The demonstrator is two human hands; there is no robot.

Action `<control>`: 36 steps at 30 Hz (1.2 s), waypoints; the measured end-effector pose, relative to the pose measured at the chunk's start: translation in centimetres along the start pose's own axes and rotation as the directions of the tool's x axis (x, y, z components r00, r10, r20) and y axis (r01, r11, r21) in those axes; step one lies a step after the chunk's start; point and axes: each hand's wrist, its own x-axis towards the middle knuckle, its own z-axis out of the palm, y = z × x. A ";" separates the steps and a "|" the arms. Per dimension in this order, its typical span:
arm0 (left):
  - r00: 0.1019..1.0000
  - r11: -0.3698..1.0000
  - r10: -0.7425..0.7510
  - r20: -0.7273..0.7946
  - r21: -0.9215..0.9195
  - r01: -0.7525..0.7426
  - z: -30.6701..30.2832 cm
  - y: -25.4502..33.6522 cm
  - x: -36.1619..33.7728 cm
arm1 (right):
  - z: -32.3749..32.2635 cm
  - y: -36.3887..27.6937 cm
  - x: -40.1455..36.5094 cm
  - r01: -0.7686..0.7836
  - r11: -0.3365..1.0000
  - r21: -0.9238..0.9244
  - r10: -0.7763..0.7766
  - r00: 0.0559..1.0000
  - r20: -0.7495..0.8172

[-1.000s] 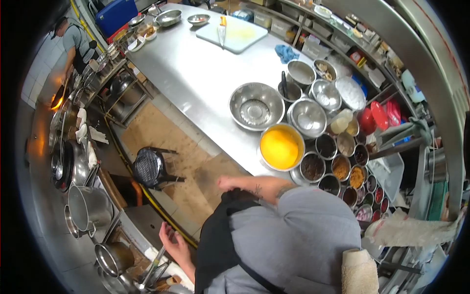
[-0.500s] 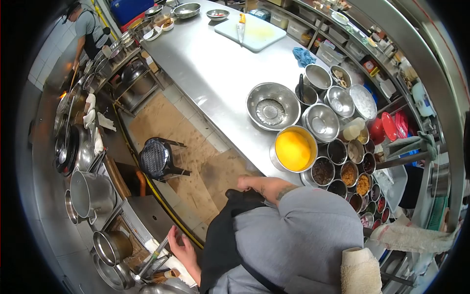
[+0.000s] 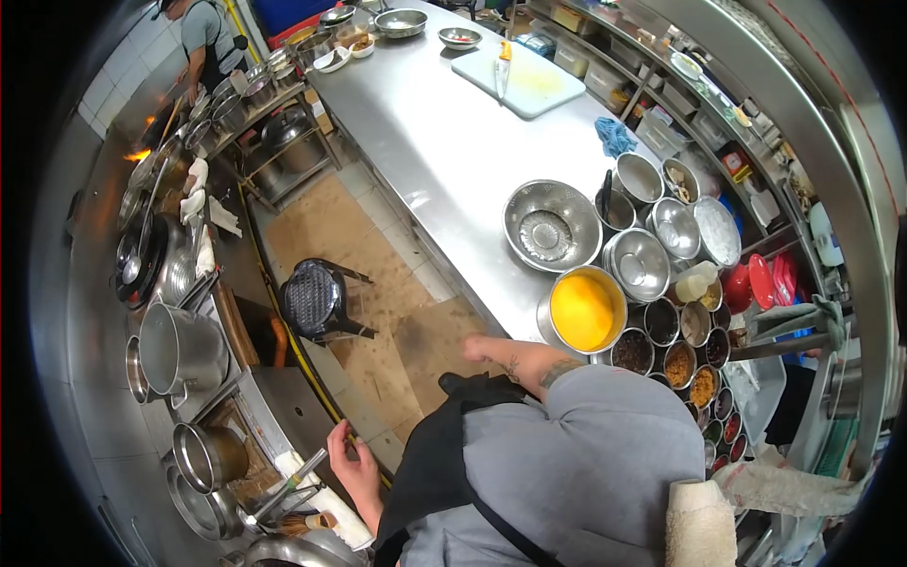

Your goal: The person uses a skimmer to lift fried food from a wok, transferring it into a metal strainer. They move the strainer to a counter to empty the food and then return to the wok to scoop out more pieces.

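Observation:
My left hand hangs at the lower left with its fingers loosely spread and nothing in them. Nearest to it are the stove counter's edge and a metal-handled tool on a white cloth. My right hand is beside the steel table, over the floor, its fingers curled in and nothing seen in them. On the table's near end stand a pot of yellow liquid, a perforated steel bowl and a stack of steel bowls. Neither hand touches them.
A black stool stands on the floor between table and stove. A large pot and a smaller pot are on the left. Another person works by a flame at the upper left. A knife lies on a cutting board.
The view has shifted, so the table, bowls and stool appear slightly further right. Both hands stay empty and keep nearly the same pose. The flame by the other person looks larger.

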 end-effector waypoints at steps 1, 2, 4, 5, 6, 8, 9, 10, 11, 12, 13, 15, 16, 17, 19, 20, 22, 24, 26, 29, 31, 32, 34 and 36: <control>1.000 1.000 -0.007 0.008 0.002 0.007 0.1 -0.2 -0.4 | 0.1 -0.3 -0.3 -0.035 0.999 0.003 0.035 0.999 0.042; 0.999 0.999 -0.032 0.019 -0.003 0.032 0.0 0.0 -0.9 | 0.0 -0.8 -0.8 -0.069 0.998 0.002 0.068 0.994 0.083; 0.996 0.997 -0.079 0.035 -0.016 0.080 0.0 0.3 -1.9 | 0.3 -1.5 -1.0 -0.018 0.994 -0.107 0.032 0.991 0.130; 0.993 0.994 -0.110 0.032 -0.020 0.111 0.0 0.2 -2.4 | 1.2 -1.1 -0.2 0.067 0.975 -0.212 -0.036 0.988 0.147; 0.993 0.993 -0.117 0.025 -0.024 0.118 0.0 -0.3 -2.9 | 2.3 -0.8 0.6 0.155 0.938 -0.311 -0.106 0.980 0.166; 0.991 0.990 -0.136 0.008 -0.031 0.136 0.1 -1.2 -3.8 | 3.9 -0.4 1.8 0.317 0.811 -0.492 -0.248 0.948 0.201; 0.988 0.987 -0.152 0.010 -0.046 0.153 0.2 -1.2 -4.0 | 4.2 -0.2 2.1 0.302 0.840 -0.451 -0.238 0.952 0.194; 0.983 0.981 -0.185 -0.004 -0.062 0.184 0.4 -0.7 -4.4 | 4.3 -0.3 2.0 0.287 0.867 -0.408 -0.228 0.956 0.186; 0.980 0.977 -0.201 -0.004 -0.077 0.200 0.6 -0.3 -4.2 | 3.7 -0.3 1.1 0.151 0.965 -0.217 -0.120 0.981 0.151; 0.978 0.975 -0.207 0.004 -0.077 0.207 0.9 -0.3 -4.2 | 2.9 -0.3 0.2 0.005 1.000 -0.017 -0.003 0.990 0.139; 0.978 0.975 -0.210 0.011 -0.073 0.210 0.9 -0.6 -4.1 | 2.4 -0.6 -0.2 -0.025 0.999 0.030 0.021 0.992 0.121; 0.979 0.978 -0.203 0.017 -0.037 0.203 0.6 0.0 -3.4 | 2.8 0.2 1.0 -0.080 0.988 0.132 0.069 0.994 0.085; 0.981 0.981 -0.191 0.018 -0.026 0.191 0.4 0.2 -3.2 | 2.8 0.4 1.1 -0.085 0.992 0.091 0.076 0.992 0.101; 0.983 0.983 -0.184 0.013 -0.015 0.184 0.1 0.3 -3.2 | 2.7 0.5 1.2 -0.086 0.995 0.044 0.080 0.990 0.119; 0.983 0.983 -0.182 -0.014 0.001 0.182 -0.5 0.3 -3.3 | 3.9 2.0 3.7 0.023 0.983 -0.185 0.007 0.987 0.159; 0.981 0.982 -0.190 -0.033 0.006 0.190 -0.8 0.3 -3.5 | 5.2 3.5 5.9 0.134 0.926 -0.353 -0.067 0.978 0.195; 0.980 0.981 -0.191 -0.063 0.008 0.192 -1.1 0.0 -4.3 | 4.2 2.4 5.0 0.178 0.942 -0.284 -0.151 0.982 0.113; 0.974 0.979 -0.200 -0.106 0.015 0.203 -1.3 -0.7 -5.8 | 3.2 2.0 4.9 0.295 0.891 -0.346 -0.252 0.954 0.163; 0.973 0.973 -0.225 -0.046 0.033 0.227 -1.6 -1.6 -7.1 | 2.9 0.0 5.0 0.084 0.988 -0.132 -0.072 0.993 0.091; 0.968 0.973 -0.217 -0.126 0.046 0.224 -1.4 -1.9 -8.8 | 2.6 -2.0 4.3 0.027 0.975 0.222 -0.071 0.978 0.194; 0.941 0.955 -0.288 -0.178 0.022 0.296 -2.0 -1.4 -9.8 | 2.2 -3.3 3.6 0.048 0.980 0.192 -0.093 0.967 0.236; 0.929 0.949 -0.305 -0.210 0.008 0.314 -2.1 -1.4 -10.5 | 2.3 -3.3 3.1 0.098 0.980 0.172 -0.138 0.959 0.246; 0.904 0.939 -0.335 -0.267 -0.017 0.343 -2.6 -1.2 -12.6 | 3.5 2.3 9.8 0.335 0.941 -0.055 -0.299 0.893 0.337; 0.874 0.930 -0.357 -0.331 -0.033 0.367 -2.8 -1.2 -14.9 | 2.7 -0.8 7.4 0.416 0.887 -0.200 -0.314 0.862 0.397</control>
